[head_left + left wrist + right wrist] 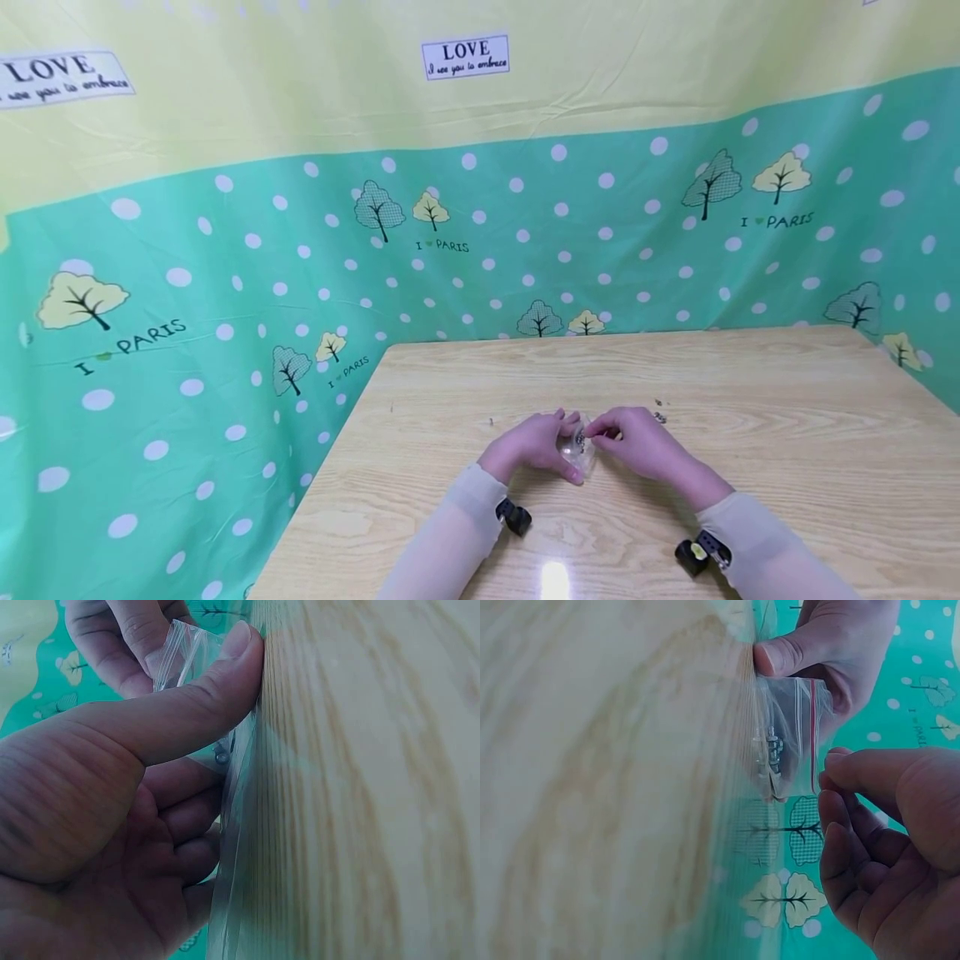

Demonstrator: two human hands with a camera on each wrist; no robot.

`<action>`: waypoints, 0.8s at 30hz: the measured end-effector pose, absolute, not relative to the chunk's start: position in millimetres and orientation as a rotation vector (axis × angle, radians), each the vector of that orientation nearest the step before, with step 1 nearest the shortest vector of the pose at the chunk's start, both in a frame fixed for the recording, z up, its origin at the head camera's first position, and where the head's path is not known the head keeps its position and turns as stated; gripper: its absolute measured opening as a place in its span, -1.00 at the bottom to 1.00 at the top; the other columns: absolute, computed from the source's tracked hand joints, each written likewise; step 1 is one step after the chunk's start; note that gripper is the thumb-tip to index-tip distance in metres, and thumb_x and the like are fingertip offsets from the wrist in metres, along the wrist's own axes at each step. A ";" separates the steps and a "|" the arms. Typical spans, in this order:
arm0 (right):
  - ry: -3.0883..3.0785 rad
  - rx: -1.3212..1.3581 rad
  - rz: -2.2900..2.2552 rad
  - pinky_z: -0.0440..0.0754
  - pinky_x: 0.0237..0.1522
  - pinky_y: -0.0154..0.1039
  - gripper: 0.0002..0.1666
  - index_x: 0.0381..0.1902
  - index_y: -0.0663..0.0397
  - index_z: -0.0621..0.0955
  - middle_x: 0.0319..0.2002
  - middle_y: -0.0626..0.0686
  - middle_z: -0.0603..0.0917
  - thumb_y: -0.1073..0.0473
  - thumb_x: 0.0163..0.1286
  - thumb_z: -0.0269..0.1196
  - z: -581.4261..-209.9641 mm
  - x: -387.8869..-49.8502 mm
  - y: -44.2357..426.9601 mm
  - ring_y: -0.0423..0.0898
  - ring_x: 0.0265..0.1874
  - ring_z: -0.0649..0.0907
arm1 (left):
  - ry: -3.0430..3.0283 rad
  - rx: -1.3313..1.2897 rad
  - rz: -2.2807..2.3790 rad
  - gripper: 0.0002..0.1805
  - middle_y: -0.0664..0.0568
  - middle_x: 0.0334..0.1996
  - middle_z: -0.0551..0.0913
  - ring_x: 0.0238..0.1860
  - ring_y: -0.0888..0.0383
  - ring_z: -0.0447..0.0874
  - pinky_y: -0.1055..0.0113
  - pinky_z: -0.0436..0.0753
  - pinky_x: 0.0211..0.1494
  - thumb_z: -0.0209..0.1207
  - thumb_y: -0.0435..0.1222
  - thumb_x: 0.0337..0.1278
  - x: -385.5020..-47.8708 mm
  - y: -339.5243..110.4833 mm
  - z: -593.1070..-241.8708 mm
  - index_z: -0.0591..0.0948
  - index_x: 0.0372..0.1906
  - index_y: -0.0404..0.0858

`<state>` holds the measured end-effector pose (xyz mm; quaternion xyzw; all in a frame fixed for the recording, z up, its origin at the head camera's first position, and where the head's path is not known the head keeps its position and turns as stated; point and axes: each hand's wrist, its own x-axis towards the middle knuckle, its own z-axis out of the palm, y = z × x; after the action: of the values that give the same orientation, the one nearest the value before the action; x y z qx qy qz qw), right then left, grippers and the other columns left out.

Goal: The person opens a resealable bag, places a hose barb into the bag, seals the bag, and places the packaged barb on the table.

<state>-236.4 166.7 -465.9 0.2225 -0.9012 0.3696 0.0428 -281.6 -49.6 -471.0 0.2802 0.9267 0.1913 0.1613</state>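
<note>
A small clear zip bag (789,712) with a red line along its mouth holds several small metal screws (771,754). My left hand (536,443) grips this bag, thumb on one side and fingers behind, close to the tabletop. From the right, my right hand (637,442) meets the bag's mouth. In the right wrist view, its thumb and forefinger pinch at the edge of the mouth, with the other fingers curled. The fingertips hide whether a small part is also between them. In the left wrist view, the screws show only partly behind the thumb.
Several small metal parts (660,417) lie on the wooden table (787,467) just beyond my right hand. One tiny piece (491,421) lies left of my left hand. A green and yellow printed curtain (465,200) hangs behind the table.
</note>
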 end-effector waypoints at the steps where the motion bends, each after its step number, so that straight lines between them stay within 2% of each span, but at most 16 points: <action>1: -2.759 0.676 1.131 0.76 -0.08 -0.09 -0.82 -0.10 0.11 0.84 -0.20 -0.07 0.82 0.38 0.37 0.43 -465.8 -236.2 166.7 -0.17 -0.22 0.73 | 2.645 0.800 0.546 0.12 0.24 0.63 0.28 0.69 0.03 0.09 0.03 0.15 0.70 0.66 0.06 -0.10 -281.6 -49.7 -471.2 0.40 0.62 -0.06; 14: -2.763 0.667 1.118 0.76 -0.06 -0.05 -0.84 -0.08 0.09 0.84 -0.17 -0.06 0.82 0.33 0.42 0.42 -463.4 -238.6 173.8 -0.14 -0.19 0.74 | 2.651 0.808 0.552 0.13 0.22 0.64 0.27 0.68 0.01 0.10 0.05 0.18 0.69 0.67 0.06 -0.10 -281.7 -49.8 -470.8 0.40 0.63 -0.06; 24: -2.771 0.520 1.150 0.73 -0.02 0.01 -0.84 -0.07 0.12 0.83 -0.15 0.01 0.82 0.30 0.46 0.37 -458.5 -246.9 200.8 -0.05 -0.14 0.74 | 2.662 0.822 0.524 0.13 0.19 0.65 0.26 0.68 0.00 0.12 0.11 0.16 0.69 0.67 0.05 -0.12 -279.9 -49.4 -469.7 0.40 0.62 -0.07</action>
<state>-246.9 200.8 -458.5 0.1707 -0.9089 0.3774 0.0484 -279.9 -49.4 -469.7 0.2866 0.9280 0.1828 0.1525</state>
